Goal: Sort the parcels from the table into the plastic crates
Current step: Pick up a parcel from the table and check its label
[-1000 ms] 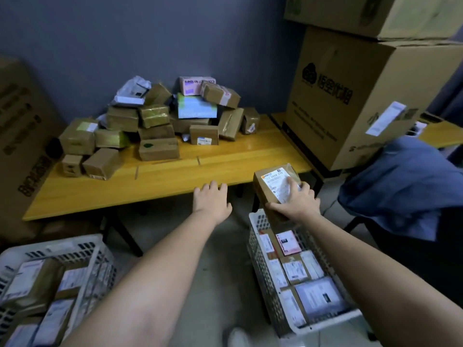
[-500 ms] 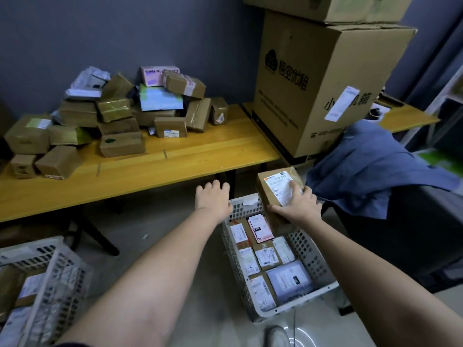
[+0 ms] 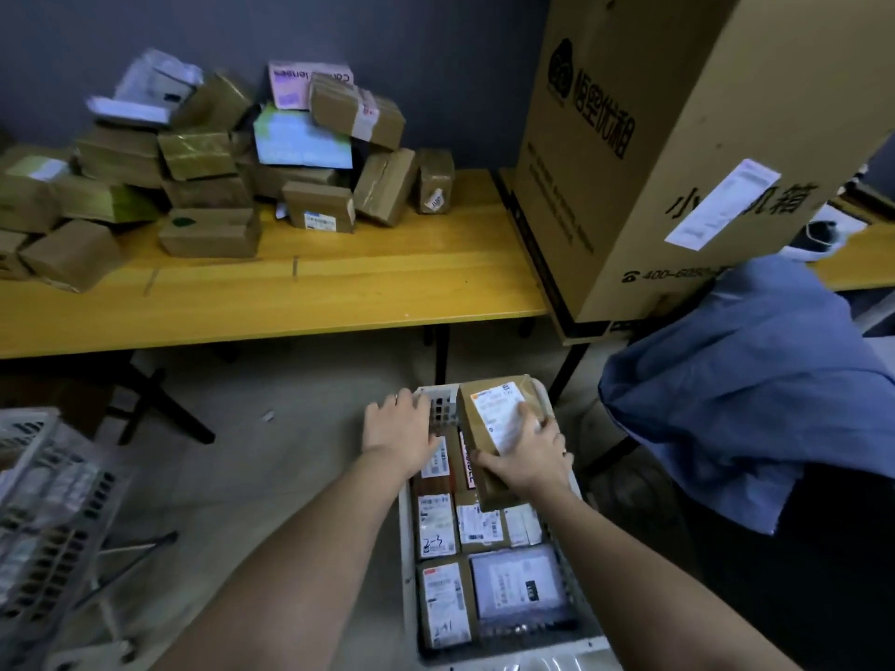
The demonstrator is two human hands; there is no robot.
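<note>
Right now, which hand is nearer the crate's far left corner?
Left. The left hand rests at the far left corner of the white plastic crate; the right hand grips the labelled brown parcel toward the crate's right side.

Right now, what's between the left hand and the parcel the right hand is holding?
In the head view, only the white crate's perforated far wall shows between the left hand and the parcel gripped by the right hand; no other parcel sits there.
</note>
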